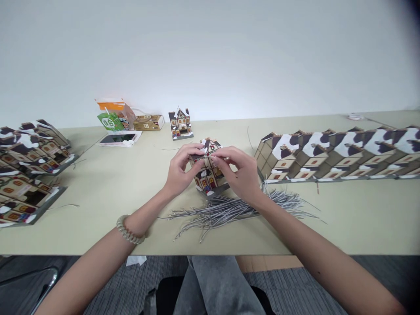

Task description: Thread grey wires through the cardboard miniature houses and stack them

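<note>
A small paper house (208, 175) with brown walls and a snow-patterned roof stands on the pale table (131, 183) in front of me. My left hand (181, 170) grips its left side and roof edge. My right hand (239, 173) grips its right side, fingertips pinching at the roofline; a thin silver string seems to run between my fingers there. A loose bundle of silver strings (226, 209) lies on the table just below the house, partly under my right wrist.
A long row of finished paper houses (334, 153) lies on the right. Folded houses are stacked at the left (29, 170). At the back stand one upright house (180, 124), a small brown box (149, 122), an orange-green packet (113, 116) and a phone (120, 138).
</note>
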`<move>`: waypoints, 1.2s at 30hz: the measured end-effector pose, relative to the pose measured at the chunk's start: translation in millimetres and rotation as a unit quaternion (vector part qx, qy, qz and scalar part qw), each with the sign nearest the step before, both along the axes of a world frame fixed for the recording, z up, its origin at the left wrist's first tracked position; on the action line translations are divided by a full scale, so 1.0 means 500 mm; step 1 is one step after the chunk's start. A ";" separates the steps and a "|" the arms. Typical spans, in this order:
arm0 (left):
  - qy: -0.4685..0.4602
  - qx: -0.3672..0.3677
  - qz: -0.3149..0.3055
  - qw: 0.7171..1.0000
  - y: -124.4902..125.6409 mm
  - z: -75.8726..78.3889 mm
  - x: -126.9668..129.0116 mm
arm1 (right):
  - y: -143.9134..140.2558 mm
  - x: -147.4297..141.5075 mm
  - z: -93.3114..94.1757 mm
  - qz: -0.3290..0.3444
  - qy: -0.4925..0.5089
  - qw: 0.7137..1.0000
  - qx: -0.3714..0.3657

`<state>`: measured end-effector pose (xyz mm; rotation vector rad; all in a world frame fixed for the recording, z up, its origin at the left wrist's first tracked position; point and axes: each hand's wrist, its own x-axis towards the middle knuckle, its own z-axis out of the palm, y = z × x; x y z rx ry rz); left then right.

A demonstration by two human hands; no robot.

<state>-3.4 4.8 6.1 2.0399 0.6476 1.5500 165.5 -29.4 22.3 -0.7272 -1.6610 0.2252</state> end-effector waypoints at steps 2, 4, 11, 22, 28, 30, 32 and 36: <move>0.015 0.023 0.009 1.000 0.002 -0.002 0.001 | 0.001 -0.001 -0.001 0.002 -0.001 1.000 -0.003; 0.024 0.040 0.017 0.999 0.004 -0.003 0.002 | 0.001 -0.002 -0.001 0.007 -0.002 1.000 -0.008; 0.015 0.050 0.025 0.998 0.005 -0.006 0.004 | 0.002 0.000 -0.003 0.024 -0.027 0.999 -0.005; 0.009 0.041 0.014 0.999 0.004 -0.008 0.004 | 0.004 -0.004 -0.010 -0.013 -0.064 0.997 0.035; 0.014 0.052 0.022 0.998 -0.001 -0.004 0.006 | 0.004 -0.006 -0.012 -0.028 -0.067 0.989 0.132; 0.019 0.060 0.024 0.998 -0.004 -0.001 0.008 | 0.003 -0.007 -0.011 -0.033 -0.075 0.984 0.161; 0.027 0.071 0.028 0.997 -0.007 0.001 0.010 | 0.002 -0.008 -0.011 -0.039 -0.079 0.980 0.176; 0.044 0.093 0.031 0.994 -0.015 0.006 0.012 | 0.000 -0.007 -0.011 -0.051 -0.093 0.975 0.193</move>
